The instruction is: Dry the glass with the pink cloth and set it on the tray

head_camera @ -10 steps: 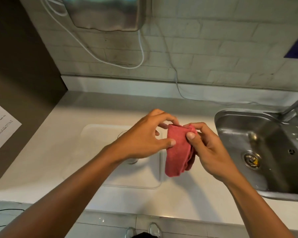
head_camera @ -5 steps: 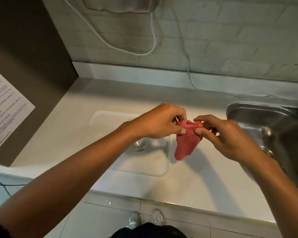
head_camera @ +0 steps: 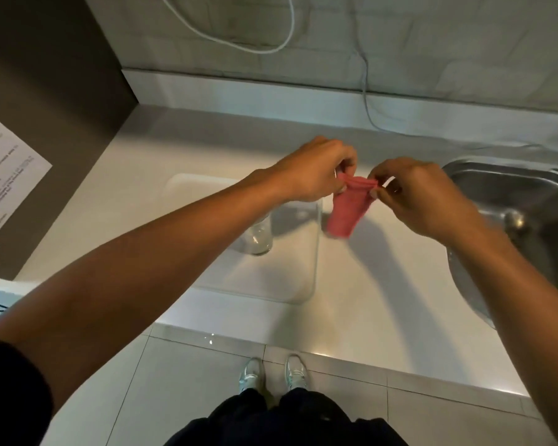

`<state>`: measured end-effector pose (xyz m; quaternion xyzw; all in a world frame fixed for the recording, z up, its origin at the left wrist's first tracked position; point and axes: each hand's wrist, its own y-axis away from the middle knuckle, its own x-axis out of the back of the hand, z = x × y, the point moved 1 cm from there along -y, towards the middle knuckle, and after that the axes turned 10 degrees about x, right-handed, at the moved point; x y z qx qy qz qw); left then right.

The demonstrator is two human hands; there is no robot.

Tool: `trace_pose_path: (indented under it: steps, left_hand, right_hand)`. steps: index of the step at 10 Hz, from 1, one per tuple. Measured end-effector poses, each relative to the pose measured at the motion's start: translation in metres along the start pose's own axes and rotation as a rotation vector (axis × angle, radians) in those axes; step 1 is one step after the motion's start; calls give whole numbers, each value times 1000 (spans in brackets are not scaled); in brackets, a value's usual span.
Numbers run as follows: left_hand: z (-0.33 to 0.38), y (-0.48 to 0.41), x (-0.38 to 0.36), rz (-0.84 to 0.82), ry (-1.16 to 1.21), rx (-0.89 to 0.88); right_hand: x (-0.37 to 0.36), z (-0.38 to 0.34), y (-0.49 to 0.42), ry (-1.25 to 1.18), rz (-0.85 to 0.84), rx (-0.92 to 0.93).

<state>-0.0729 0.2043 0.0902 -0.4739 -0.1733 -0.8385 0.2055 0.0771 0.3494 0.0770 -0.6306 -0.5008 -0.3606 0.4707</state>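
One sheet of printed paper hangs on the dark wall panel, far to the left of both hands. One clear tray lies on the white desk, below and to the left of the fingers. One glass stands on the tray, partly hidden by the left forearm; its clear base shows just below and left of the left hand.

The left hand hovers above the tray's far right corner, its fingers pinched narrow on the left end of the top edge of the one pink cloth. The right hand is just beside it, its fingers pinched on the right end of the same edge. The cloth hangs down from both pinches in a folded, tapering strip, clear of the desk and just right of the tray's right rim. It does not touch the glass.

One steel sink sits in the desk to the right of the right hand, with one drain showing. Two white cables hang on the tiled wall beyond the fingers. Two light shoes stand on the tiled floor, below the desk edge.
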Motion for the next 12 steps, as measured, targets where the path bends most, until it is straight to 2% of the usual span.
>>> trace_pose_path:
  steps: [1, 2, 3, 4, 8, 9, 10, 11, 12]
  left_hand:
    - [1, 10, -22, 147, 34, 22]
    - [-1, 34, -78, 137, -13, 40]
    - [-9, 57, -135, 21, -198, 98]
    - [-10, 85, -164, -42, -272, 74]
    - [-13, 145, -177, -46, -279, -101]
    - [-16, 148, -181, -96, -308, -139]
    - [-17, 154, -169, -27, -193, -77]
    - [-14, 161, -158, 68, 52, 15]
    - [-5, 165, -136, 211, 186, -13]
  right_hand:
    - [-19, 5, 7, 35, 94, 8]
    - [-55, 1, 32, 11, 65, -15]
    - [-95, -7, 67, -71, -59, -53]
    - [-125, -19, 100, -103, -152, -80]
    - [-139, -38, 149, -153, -180, -21]
    - [-144, -37, 154, -188, -156, -36]
    - [-149, -32, 154, -182, -120, -26]
    - [-145, -30, 142, -129, -6, -24]
    - [-124, -37, 120, -195, 138, -115]
